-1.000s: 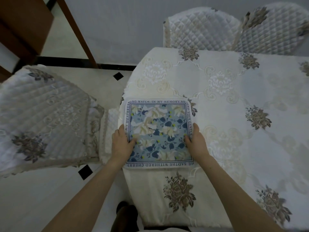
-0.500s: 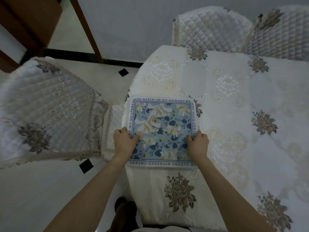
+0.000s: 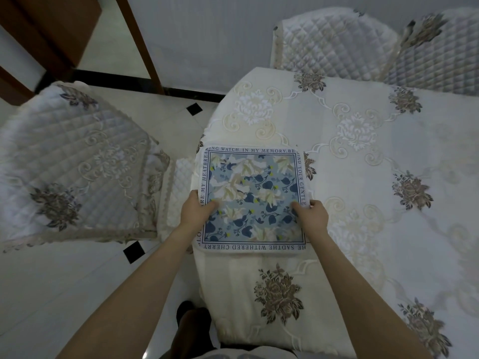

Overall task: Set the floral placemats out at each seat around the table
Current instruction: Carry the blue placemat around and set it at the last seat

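Placemat perched at the counter's near left corner, held at both sides.

Left hand [image 3: 195,212] and right hand [image 3: 309,215] each have a grip on a side edge of the floral placemat [image 3: 252,195], thumbs on top. Its near edge and left side overhang the draped tablecloth [image 3: 363,177]; let go here, it may tip toward the quilted chair [image 3: 77,164].

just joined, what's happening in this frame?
A person is setting a table. Both hands hold one floral placemat at the near-left corner of the table: the left hand grips its left edge, the right hand its right edge, thumbs on top. The mat lies flat on the embroidered tablecloth, beside a quilted chair. Two more covered chairs stand at the far side. No other placemats are in view.
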The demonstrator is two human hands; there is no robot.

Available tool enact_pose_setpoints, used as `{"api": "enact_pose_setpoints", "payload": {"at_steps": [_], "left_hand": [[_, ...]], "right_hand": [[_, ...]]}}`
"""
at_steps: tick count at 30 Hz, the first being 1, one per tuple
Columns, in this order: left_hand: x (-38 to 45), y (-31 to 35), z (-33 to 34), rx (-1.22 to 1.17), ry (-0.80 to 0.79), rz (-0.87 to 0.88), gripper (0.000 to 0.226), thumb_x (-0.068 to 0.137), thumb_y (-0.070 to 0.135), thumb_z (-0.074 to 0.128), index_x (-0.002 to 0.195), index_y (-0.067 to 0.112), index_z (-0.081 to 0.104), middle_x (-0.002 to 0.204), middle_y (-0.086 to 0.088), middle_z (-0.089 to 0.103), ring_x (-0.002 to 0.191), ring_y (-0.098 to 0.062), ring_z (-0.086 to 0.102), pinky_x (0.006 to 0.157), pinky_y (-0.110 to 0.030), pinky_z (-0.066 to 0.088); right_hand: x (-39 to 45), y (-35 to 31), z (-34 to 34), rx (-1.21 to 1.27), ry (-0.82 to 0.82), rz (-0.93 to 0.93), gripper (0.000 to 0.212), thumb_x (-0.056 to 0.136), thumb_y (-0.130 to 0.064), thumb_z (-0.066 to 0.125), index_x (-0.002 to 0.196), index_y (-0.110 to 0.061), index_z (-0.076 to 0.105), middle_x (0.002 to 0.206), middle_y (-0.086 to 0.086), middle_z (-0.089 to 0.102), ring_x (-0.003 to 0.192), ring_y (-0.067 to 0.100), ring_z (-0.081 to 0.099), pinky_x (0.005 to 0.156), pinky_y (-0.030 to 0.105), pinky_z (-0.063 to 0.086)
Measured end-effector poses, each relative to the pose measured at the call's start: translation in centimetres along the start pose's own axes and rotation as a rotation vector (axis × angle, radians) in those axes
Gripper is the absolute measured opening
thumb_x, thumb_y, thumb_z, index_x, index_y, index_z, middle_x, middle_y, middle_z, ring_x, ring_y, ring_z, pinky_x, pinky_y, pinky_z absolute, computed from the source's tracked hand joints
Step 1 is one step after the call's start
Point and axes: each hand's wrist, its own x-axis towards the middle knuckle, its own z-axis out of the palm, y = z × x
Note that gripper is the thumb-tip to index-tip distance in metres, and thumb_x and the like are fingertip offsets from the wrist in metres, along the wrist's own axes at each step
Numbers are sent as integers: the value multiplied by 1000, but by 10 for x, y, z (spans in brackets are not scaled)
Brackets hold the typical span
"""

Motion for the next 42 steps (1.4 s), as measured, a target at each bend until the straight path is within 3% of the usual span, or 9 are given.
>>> {"api": "enact_pose_setpoints", "payload": {"at_steps": [2, 5, 12, 19, 22, 25, 28, 35, 42], "left_hand": [[1, 3, -1, -47, -4, -6, 31, 88, 19, 64, 112, 4, 51, 103, -12, 62, 87, -25, 59, 76, -36, 52], [-1, 8, 0, -164, -6, 10, 29, 91, 16, 60, 115, 3, 49, 109, -15, 61, 95, -28, 59, 84, -40, 52], [-3, 17, 9, -259, -26, 88, 26, 93, 17, 58, 116, 6, 52, 108, -9, 63, 92, -23, 61, 75, -30, 51], [9, 9, 22, 144, 31, 119, 38, 91, 21, 61, 120, 0, 49, 118, -19, 45, 100, -29, 51, 83, -29, 42], [2, 1, 21, 274, 19, 226, 62, 83, 22, 69, 133, 1, 37, 121, -17, 37, 111, -31, 43, 90, -27, 35], [-12, -9, 18, 340, -44, 294, 97, 78, 36, 74, 148, 10, 13, 132, -14, 33, 123, -25, 34, 95, -26, 29], [-28, -23, 16, 400, -102, 366, 110, 70, 46, 77, 150, 22, 5, 145, -10, 25, 134, -23, 23, 106, -31, 27], [-50, -47, 12, 551, -210, 369, 127, 57, 52, 84, 148, 37, -3, 155, -17, 1, 143, -30, 4, 113, -48, 20], [-48, -47, 12, 589, -163, 446, 128, 54, 39, 88, 151, 25, 4, 146, -26, 14, 134, -34, 14, 109, -51, 23]], "right_hand": [[4, 0, -4, 29, -44, 30, 25, 83, -28, 67, 68, -11, 56, 60, -4, 57, 53, 12, 51, 50, 25, 36], [6, -4, -5, 52, -67, 36, 21, 85, -29, 64, 84, -10, 55, 71, -2, 56, 64, 16, 53, 58, 29, 42], [4, -1, -15, 108, 18, -23, 25, 86, -31, 64, 91, -9, 53, 76, -3, 55, 67, 12, 53, 56, 26, 43], [3, 13, -13, -10, 19, -68, 30, 90, -31, 60, 70, -15, 44, 68, 0, 48, 64, 21, 48, 50, 25, 32], [3, 19, -14, -100, -12, -81, 28, 86, -29, 65, 93, -5, 52, 101, 19, 57, 95, 36, 56, 75, 34, 44], [-9, 24, -20, -104, -93, -140, 82, 80, -30, 73, 143, -8, 26, 137, 18, 45, 126, 35, 43, 102, 47, 41], [-24, 30, -26, -169, -171, -238, 108, 68, -40, 81, 149, -21, 13, 139, 14, 42, 129, 33, 38, 106, 49, 36], [-45, 52, -32, -395, -312, -410, 130, 52, -47, 87, 147, -42, -3, 141, 12, 30, 130, 33, 26, 106, 45, 28], [-47, 54, -29, -461, -301, -403, 133, 55, -37, 88, 146, -45, -7, 146, 20, 20, 138, 34, 13, 109, 50, 28]]}}
